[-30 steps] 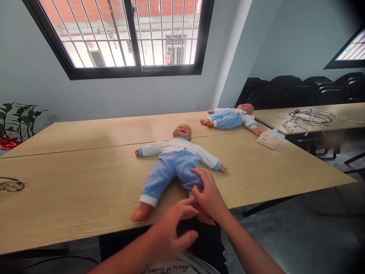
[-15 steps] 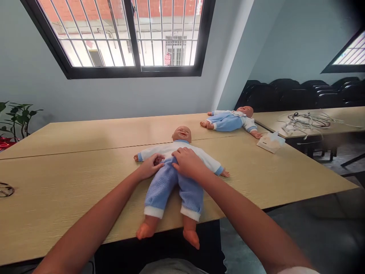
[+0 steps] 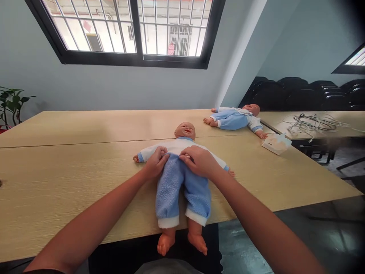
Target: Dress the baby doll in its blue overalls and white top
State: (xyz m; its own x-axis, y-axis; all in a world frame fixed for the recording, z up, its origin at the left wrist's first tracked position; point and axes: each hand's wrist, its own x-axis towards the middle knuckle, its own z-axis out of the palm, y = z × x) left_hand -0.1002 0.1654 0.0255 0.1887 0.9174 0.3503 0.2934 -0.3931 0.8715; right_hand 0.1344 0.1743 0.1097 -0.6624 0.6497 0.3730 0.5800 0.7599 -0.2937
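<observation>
A baby doll (image 3: pixel 183 179) lies on its back on the wooden table (image 3: pixel 71 182), head away from me, feet hanging over the front edge. It wears a white top and fuzzy blue trousers (image 3: pixel 182 190). My left hand (image 3: pixel 155 163) pinches the trousers' waistband on the doll's left side as I see it. My right hand (image 3: pixel 199 160) grips the waistband on the other side. Both arms reach in from below.
A second doll (image 3: pixel 236 118) in matching clothes lies at the table's far right. A tissue pack (image 3: pixel 276 143) sits near it. Tangled cables (image 3: pixel 313 122) cover a neighbouring table, with black chairs (image 3: pixel 299 93) behind. A potted plant (image 3: pixel 11 104) stands at the left.
My hands went from the doll's legs up to its waist and closed on the waistband. The doll has slid toward me, its feet now further over the table edge.
</observation>
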